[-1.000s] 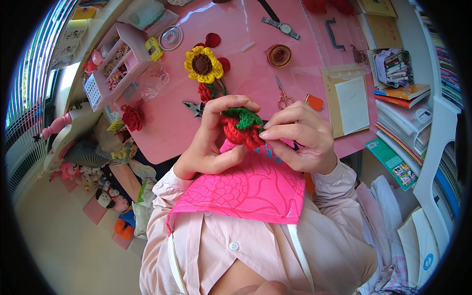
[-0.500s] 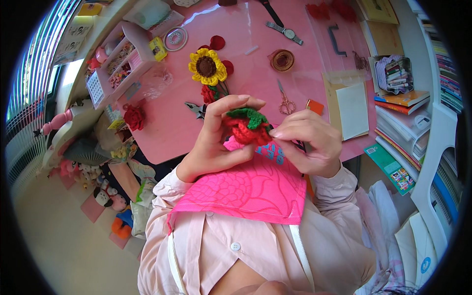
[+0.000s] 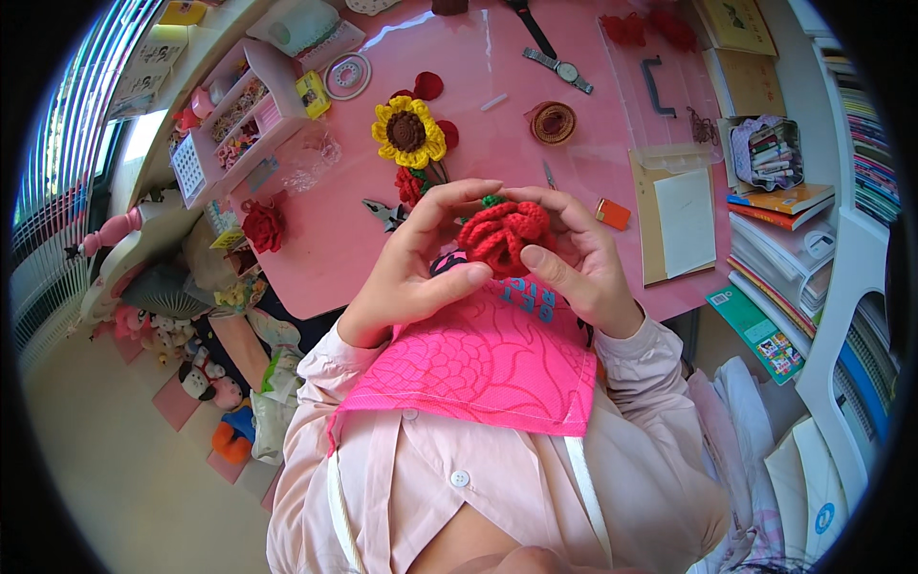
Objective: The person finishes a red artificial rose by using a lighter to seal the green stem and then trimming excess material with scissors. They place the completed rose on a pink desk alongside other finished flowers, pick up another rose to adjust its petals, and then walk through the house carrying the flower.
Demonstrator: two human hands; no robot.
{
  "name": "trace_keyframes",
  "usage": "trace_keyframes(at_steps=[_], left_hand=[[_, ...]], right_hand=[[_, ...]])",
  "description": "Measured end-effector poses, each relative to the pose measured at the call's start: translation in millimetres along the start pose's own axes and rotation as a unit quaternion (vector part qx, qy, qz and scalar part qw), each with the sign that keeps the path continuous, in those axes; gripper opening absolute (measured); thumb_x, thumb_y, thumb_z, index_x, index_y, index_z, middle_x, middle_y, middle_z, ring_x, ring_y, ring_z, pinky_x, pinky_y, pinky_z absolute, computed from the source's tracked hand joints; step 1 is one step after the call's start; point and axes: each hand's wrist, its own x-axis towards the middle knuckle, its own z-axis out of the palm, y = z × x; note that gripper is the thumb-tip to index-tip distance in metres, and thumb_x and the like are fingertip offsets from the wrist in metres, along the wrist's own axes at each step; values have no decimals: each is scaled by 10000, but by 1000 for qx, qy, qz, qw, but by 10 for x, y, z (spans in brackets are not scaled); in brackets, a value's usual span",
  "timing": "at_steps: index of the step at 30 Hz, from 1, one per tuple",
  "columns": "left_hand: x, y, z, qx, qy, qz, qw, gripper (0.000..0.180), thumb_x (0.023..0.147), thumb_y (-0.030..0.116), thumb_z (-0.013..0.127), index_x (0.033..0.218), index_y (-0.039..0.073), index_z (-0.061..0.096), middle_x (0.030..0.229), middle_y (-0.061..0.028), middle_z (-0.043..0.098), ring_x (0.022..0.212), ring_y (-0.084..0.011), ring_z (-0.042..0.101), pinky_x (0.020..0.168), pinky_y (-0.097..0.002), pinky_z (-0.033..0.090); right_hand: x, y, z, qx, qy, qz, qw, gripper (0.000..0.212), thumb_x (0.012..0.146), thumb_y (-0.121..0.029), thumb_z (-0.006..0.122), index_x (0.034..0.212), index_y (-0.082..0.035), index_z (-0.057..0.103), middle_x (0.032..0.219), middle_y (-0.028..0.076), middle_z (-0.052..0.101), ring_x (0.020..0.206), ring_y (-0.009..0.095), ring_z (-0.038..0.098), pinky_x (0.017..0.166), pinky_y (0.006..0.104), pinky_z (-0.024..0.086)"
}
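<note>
Between my two hands is a red crocheted rose [image 3: 499, 237], its layered petals facing up. A bit of its green leafy base shows at the far side. My left hand [image 3: 432, 258] curves round the rose's left side, thumb near the lower petals. On the other side my right hand [image 3: 583, 256] holds it, thumb resting on the petals and fingers behind. Just beyond my left hand lie pliers [image 3: 384, 214] and a yellow crocheted sunflower [image 3: 408, 132]. Scissors [image 3: 549, 175] are mostly hidden behind my right hand; an orange-red block [image 3: 613, 213] lies to its right.
A pink apron [image 3: 469, 368] covers my lap. On the pink table [image 3: 325, 253] are another red rose [image 3: 263, 226], a ribbon roll [image 3: 553, 122], a wristwatch [image 3: 559, 70] and a white card [image 3: 685, 222]. A compartment organizer [image 3: 251, 120] stands left; books [image 3: 782, 199] are stacked right.
The rose has turned over: its green base faced up before, and now the red petals do. My right hand has gone from pinching its edge to cupping its side.
</note>
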Motion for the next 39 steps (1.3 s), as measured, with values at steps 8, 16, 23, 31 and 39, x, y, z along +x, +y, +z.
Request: trace_keyframes(at_steps=[8, 16, 23, 31, 39], left_hand=[[63, -11, -57, -28, 21, 3, 999, 284, 980, 84, 478, 1250, 8, 523, 1266, -87, 493, 1163, -160, 486, 997, -324, 392], [114, -70, -89, -57, 10, 37, 998, 187, 935, 32, 566, 1119, 19, 593, 1218, -83, 509, 1134, -144, 507, 926, -293, 446], [145, -30, -50, -28, 8, 39, 999, 137, 896, 25, 629, 1033, 22, 626, 1197, -77, 514, 1054, -119, 534, 853, -259, 470], [152, -9, -59, 10, -10, 56, 998, 99, 875, 54, 662, 970, 34, 641, 1188, -77, 510, 1002, -108, 527, 800, -237, 445], [210, -37, -144, 26, -46, 61, 997, 153, 841, 104, 712, 944, 63, 607, 1263, -82, 472, 1079, -159, 497, 939, -336, 399]], right_hand=[[-15, -15, -40, 43, 9, 30, 999, 382, 963, -105, 557, 1314, -16, 437, 1254, 91, 553, 1164, 170, 543, 993, 329, 446], [-27, 6, -69, 153, 25, 79, 985, 359, 998, -217, 506, 1296, -22, 455, 1217, 68, 566, 1132, 134, 546, 976, 296, 442], [-24, 5, -104, 217, 4, 94, 972, 370, 1010, -259, 478, 1291, -19, 462, 1198, 63, 582, 1112, 132, 566, 963, 303, 460], [-10, -15, -80, 226, 19, 148, 963, 411, 1017, -342, 432, 1275, -25, 473, 1082, 72, 619, 907, 140, 641, 714, 288, 546], [-22, 57, -56, 229, 14, 192, 954, 421, 1002, -406, 445, 1225, -55, 510, 983, 55, 629, 769, 126, 639, 549, 267, 533]])
